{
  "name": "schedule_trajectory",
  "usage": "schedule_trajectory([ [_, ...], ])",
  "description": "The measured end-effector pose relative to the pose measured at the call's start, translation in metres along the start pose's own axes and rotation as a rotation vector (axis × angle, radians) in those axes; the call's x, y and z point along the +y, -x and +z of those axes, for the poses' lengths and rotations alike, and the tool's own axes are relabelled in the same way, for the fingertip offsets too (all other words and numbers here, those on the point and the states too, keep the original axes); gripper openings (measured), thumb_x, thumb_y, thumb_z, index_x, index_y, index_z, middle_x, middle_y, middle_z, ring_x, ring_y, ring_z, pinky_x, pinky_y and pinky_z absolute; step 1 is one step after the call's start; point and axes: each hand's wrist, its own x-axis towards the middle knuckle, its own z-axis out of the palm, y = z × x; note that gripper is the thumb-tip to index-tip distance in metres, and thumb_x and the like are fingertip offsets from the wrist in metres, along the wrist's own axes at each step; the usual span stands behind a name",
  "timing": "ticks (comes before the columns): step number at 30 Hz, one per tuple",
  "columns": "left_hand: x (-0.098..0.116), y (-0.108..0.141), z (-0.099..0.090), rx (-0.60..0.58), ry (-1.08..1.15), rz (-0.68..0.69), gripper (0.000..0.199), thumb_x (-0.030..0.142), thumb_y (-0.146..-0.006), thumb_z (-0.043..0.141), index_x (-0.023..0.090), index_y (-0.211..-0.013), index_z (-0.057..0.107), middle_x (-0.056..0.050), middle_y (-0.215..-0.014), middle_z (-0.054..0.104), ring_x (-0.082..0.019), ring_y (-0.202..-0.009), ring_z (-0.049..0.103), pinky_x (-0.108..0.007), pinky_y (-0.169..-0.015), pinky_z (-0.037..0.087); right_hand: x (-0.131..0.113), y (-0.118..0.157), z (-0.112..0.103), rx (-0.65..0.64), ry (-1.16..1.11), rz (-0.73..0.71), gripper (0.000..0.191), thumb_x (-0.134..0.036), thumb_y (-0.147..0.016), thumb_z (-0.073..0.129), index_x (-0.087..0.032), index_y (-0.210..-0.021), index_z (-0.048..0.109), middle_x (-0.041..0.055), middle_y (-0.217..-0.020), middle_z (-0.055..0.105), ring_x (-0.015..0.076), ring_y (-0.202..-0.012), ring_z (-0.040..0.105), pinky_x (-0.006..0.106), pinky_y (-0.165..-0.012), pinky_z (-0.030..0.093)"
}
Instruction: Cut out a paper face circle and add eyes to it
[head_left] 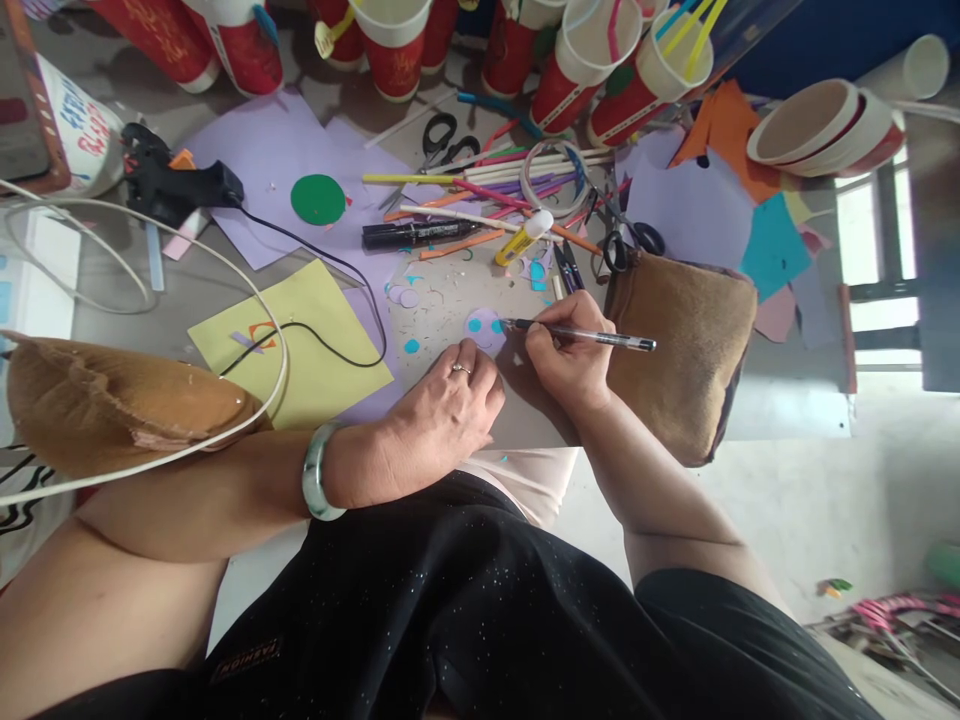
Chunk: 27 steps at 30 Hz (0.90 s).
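Note:
In my right hand point(574, 350) is a pen point(600, 336), pinched between thumb and fingers. Its tip touches or hovers just over the right side of a small round lilac paper face point(485, 332). Two blue paper dots sit on that face like eyes, with a thin drawn mouth below them. My left hand point(450, 405) rests on the table, its bent fingers at the lower edge of the paper face; what lies under the fingertips is hidden. Nearby are a loose blue paper dot point(412, 346) and small lilac discs point(407, 298).
Beyond my hands lie a black marker point(420, 234), a glue stick point(525, 238), scissors point(450, 140) and several straws. A glue gun point(176, 180) with its cord is on the left, near yellow paper point(300, 345). Red paper cups point(394, 50) line the back. A brown cushion point(682, 350) stands right.

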Motion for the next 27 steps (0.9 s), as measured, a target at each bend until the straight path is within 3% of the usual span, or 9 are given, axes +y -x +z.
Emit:
schedule_trajectory([
  [27,-0.0012,0.0023,0.0008,0.030,0.027,-0.006,0.064,0.049,-0.102,0.067,-0.001,-0.142,0.063,-0.028,-0.138,0.067,-0.041,-0.134,0.063,-0.048,-0.115,0.046,-0.0017,-0.0021,0.0003,0.015,0.000,0.045,0.014,-0.018,-0.077,0.061,-0.026,-0.076,0.050,-0.0049,-0.062,0.051,0.0123,-0.051,0.046,0.031,-0.052,0.047],
])
